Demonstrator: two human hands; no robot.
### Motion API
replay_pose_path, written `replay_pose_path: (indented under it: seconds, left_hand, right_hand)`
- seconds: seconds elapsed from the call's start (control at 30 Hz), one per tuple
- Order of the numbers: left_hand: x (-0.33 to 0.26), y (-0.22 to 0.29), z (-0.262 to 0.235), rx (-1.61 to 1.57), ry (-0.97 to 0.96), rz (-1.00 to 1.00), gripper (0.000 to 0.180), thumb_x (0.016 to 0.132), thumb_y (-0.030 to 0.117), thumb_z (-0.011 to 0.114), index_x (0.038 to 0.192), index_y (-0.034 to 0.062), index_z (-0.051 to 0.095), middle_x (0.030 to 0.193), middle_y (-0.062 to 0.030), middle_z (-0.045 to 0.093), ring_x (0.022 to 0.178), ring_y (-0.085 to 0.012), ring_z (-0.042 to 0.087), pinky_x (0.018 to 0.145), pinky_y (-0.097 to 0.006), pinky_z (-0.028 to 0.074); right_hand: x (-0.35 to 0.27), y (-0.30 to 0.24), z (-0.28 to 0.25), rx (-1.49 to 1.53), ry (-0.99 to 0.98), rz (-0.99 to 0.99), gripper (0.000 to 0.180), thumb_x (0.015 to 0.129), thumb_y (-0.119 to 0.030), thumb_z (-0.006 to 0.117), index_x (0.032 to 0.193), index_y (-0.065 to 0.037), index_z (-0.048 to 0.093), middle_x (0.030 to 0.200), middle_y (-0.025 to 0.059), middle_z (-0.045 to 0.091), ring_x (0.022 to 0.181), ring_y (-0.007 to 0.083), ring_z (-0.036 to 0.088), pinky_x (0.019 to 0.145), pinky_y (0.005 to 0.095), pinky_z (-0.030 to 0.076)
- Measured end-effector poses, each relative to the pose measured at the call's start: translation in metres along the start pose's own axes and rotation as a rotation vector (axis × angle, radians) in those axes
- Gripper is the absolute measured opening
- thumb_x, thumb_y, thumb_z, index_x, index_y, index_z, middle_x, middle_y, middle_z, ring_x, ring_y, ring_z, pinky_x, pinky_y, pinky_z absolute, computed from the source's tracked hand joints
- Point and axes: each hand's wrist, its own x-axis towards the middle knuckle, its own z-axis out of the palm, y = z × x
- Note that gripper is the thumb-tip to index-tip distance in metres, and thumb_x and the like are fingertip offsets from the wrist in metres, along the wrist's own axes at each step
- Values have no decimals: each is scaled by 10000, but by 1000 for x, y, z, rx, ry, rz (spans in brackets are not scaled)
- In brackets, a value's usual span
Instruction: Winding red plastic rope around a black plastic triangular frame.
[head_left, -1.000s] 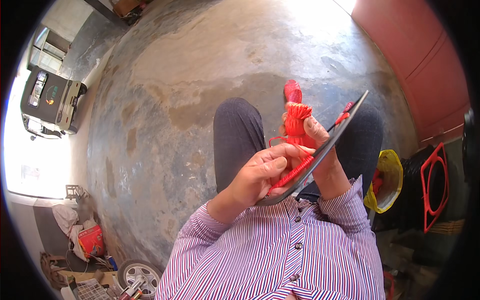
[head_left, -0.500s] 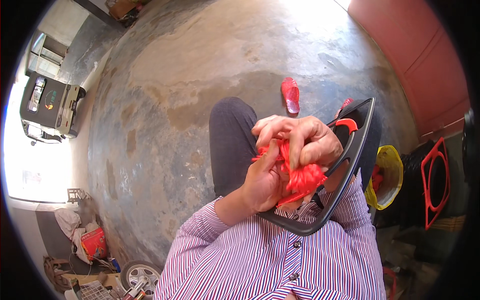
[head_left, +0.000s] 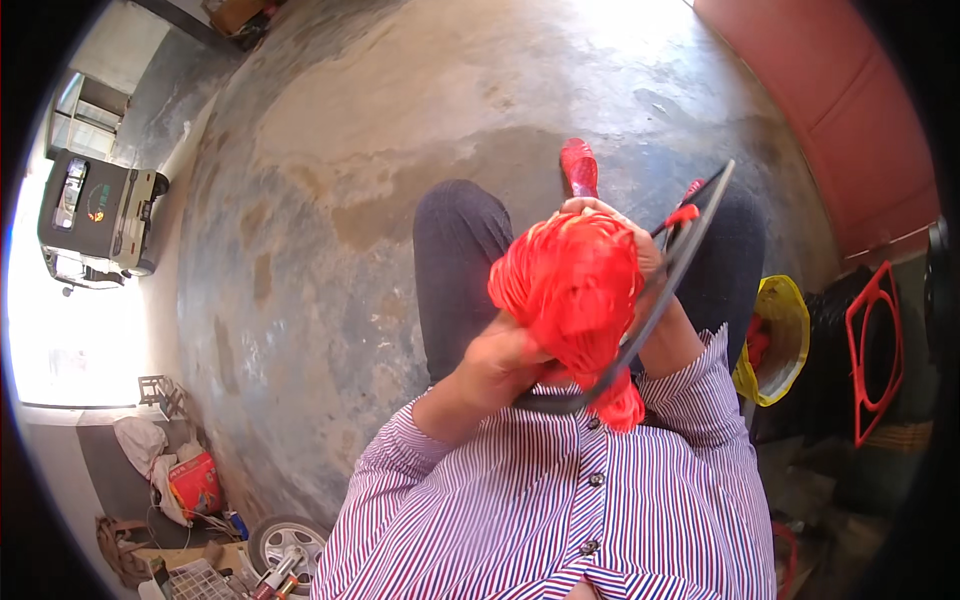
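A thick bundle of red strands point(head_left: 570, 285), perhaps plastic cord, is held up in front of my lap, its narrower end hanging toward my shirt. My left hand point(head_left: 498, 358) grips its lower left side, with the fingers partly hidden beneath. On the far right side, my right hand point(head_left: 648, 252) is wrapped behind the bundle, mostly covered by it. A black frame with rounded corners point(head_left: 548, 403) leans across my lap and right forearm, blurred and tilted. Red material point(head_left: 682, 214) is wound on one part of that frame.
To the right stand a yellow bag point(head_left: 797, 340) with red material inside and a red frame with a round opening point(head_left: 852, 330). A red slipper point(head_left: 578, 165) is on the concrete floor point(head_left: 320, 270). At lower left are a wheel point(head_left: 285, 545) and a red box point(head_left: 195, 483).
The red bundle has turned and risen, so its broad strand mass now faces up. My right hand has gone from on top to behind it. The black frame has tilted more edge-on.
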Motion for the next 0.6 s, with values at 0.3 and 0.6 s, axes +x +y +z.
replay_pose_path:
  seconds: [0.3, 0.6]
  left_hand:
    - [10, 18, -31, 78, 124, 255, 240, 909, 112, 661, 1138, 62, 609, 753, 26, 541, 552, -58, 439, 476, -223, 313]
    - [10, 21, -27, -4, 54, 244, 274, 885, 106, 684, 1125, 42, 568, 666, 36, 462, 501, -41, 376, 447, -212, 274]
  right_hand:
    - [-16, 1, 11, -286, -72, 99, 506, 824, -204, 770, 1227, 15, 557, 1135, 67, 656, 1007, 143, 648, 910, 282, 501]
    - [-15, -3, 2, -407, -66, -58, 526, 769, -108, 739, 1230, 25, 523, 1106, 106, 658, 1031, 179, 658, 927, 319, 520]
